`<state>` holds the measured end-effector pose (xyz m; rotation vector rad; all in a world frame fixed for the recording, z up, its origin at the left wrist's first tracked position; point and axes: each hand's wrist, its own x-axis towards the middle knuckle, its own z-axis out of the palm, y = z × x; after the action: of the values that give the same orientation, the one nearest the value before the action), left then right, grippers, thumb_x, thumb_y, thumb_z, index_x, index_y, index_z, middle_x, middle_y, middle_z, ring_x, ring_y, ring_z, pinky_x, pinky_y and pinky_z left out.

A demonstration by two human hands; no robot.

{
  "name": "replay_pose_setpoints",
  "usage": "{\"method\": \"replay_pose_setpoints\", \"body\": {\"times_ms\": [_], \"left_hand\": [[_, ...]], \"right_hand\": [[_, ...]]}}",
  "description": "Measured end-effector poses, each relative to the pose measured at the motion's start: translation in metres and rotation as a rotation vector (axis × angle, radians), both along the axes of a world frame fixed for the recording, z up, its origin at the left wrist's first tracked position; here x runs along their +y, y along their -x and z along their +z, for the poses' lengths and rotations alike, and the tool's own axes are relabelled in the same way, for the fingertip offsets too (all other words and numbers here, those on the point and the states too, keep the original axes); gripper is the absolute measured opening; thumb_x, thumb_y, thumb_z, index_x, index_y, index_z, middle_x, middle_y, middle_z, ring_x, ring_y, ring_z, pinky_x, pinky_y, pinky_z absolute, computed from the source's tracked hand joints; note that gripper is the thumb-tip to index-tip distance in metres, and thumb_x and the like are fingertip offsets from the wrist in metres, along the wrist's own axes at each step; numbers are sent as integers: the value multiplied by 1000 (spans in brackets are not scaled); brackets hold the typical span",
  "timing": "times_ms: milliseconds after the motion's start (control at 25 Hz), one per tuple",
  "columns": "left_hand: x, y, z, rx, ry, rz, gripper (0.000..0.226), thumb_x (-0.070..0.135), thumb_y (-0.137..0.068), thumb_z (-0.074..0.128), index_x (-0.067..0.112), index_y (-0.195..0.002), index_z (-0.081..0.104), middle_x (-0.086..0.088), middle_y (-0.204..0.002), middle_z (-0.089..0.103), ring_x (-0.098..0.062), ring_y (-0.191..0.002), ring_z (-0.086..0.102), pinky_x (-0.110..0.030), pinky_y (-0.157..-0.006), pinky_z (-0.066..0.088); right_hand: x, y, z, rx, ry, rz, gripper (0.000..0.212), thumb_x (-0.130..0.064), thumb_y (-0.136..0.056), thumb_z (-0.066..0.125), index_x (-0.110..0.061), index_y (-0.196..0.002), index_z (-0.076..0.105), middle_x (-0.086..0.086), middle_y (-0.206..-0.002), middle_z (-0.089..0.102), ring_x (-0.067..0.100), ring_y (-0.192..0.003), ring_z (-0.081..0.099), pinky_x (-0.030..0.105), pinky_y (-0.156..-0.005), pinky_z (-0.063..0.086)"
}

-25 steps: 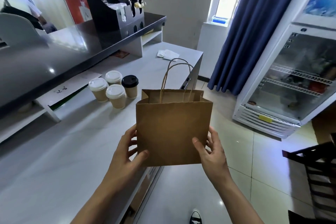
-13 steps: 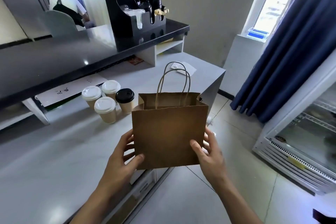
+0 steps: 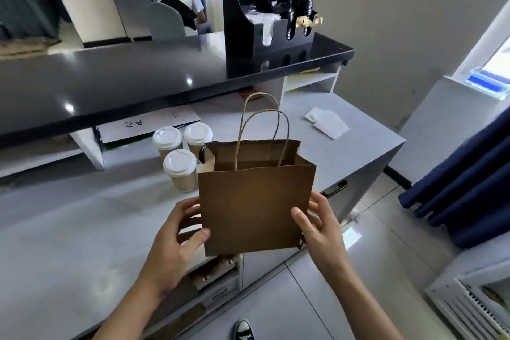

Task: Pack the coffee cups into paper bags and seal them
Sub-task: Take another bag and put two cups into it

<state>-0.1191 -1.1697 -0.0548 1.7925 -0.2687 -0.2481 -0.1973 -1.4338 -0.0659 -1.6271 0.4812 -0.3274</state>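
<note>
Both hands hold one brown paper bag (image 3: 255,210) upright above the near edge of the grey counter (image 3: 82,229); the left hand (image 3: 176,234) grips its lower left corner, thumb across the front panel and fingers curled behind, and the right hand (image 3: 320,229) grips the lower right edge the same way; the mouth stands open with the twine handles (image 3: 265,130) up. The coffee cups sit on the counter at about ten o'clock from the bag, three with white lids (image 3: 179,163) close together and a fourth with a black lid (image 3: 202,153) almost hidden behind the bag's left rim. The step in hand looks like setting the opened bag down to be loaded; it would go best if the base were squared flat and the bag stood just beside the cups, mouth kept wide, so that a cup can drop in upright without catching the handles; a thin empty bag is likely to tip once one hand lets go. Compared with half a second ago, the bag has moved leftward toward the cups and now covers most of the black-lidded one, which was then in plain view; the grip at both corners is unchanged.
</note>
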Motion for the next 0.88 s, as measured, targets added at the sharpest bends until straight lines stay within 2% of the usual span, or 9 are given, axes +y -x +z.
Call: {"method": "replay_pose_setpoints", "body": {"times_ms": [120, 160, 280, 400, 520, 640, 720, 760, 880], "left_hand": [[2, -15, -4, 21, 61, 63, 33, 33, -95, 66, 38, -126, 58, 17, -124, 68, -7, -116, 65, -31, -96, 52], [4, -19, -7, 29, 89, 82, 38, 44, -90, 62, 36, -127, 59, 12, -127, 68, -10, -118, 64, -34, -98, 51], [8, -26, -14, 58, 135, 177, 50, 58, -85, 51, 32, -127, 60, 6, -129, 68, -14, -122, 64, -39, -101, 49], [13, -30, -21, 61, 112, 242, 49, 63, -86, 49, 36, -125, 59, 10, -127, 68, -11, -122, 63, -39, -104, 48], [22, -27, -25, 78, 82, 281, 42, 66, -87, 47, 43, -120, 60, 10, -126, 69, -11, -122, 62, -42, -105, 47], [32, -22, -29, 98, 120, 358, 53, 68, -87, 47, 32, -122, 62, 5, -125, 70, -14, -119, 64, -50, -105, 49], [37, -17, -30, 128, 137, 415, 68, 79, -84, 48, 24, -122, 64, 2, -123, 71, -16, -118, 65, -50, -104, 49], [39, -15, -31, 146, 138, 445, 68, 80, -84, 47, 25, -119, 67, 2, -122, 72, -17, -117, 66, -49, -104, 50], [39, -10, -32, 154, 117, 481, 44, 62, -99, 41, 33, -109, 71, 2, -117, 74, -16, -113, 67, -48, -102, 51]], "right_hand": [[-5, -35, -4, 17, -1, 79, 38, -62, -93, 59, -47, -127, 57, -17, -121, 68, 11, -120, 64, 37, -102, 55], [-4, -45, -6, 20, -14, 101, 38, -67, -95, 50, -46, -126, 58, -18, -121, 69, 8, -119, 63, 35, -103, 52], [1, -74, -9, 53, -72, 155, 59, -74, -91, 33, -38, -128, 61, -10, -124, 71, 6, -118, 65, 34, -106, 48], [5, -102, -14, 95, -129, 217, 60, -70, -99, 28, -30, -126, 63, -3, -122, 73, 10, -116, 67, 36, -105, 50], [11, -121, -18, 128, -156, 250, 57, -63, -102, 27, -26, -120, 65, -5, -116, 74, 13, -113, 69, 37, -101, 53], [19, -135, -20, 170, -160, 279, 54, -54, -104, 26, -22, -117, 67, -3, -112, 76, 14, -109, 71, 41, -100, 54], [22, -141, -19, 200, -159, 303, 52, -52, -105, 28, -21, -117, 67, -1, -111, 76, 12, -107, 71, 43, -101, 55], [23, -143, -18, 212, -156, 322, 50, -51, -105, 29, -21, -118, 67, -1, -111, 76, 11, -106, 71, 43, -101, 54], [19, -150, -15, 229, -140, 392, 39, -47, -106, 33, -26, -114, 65, -7, -105, 75, 7, -103, 71, 44, -102, 54]]}}
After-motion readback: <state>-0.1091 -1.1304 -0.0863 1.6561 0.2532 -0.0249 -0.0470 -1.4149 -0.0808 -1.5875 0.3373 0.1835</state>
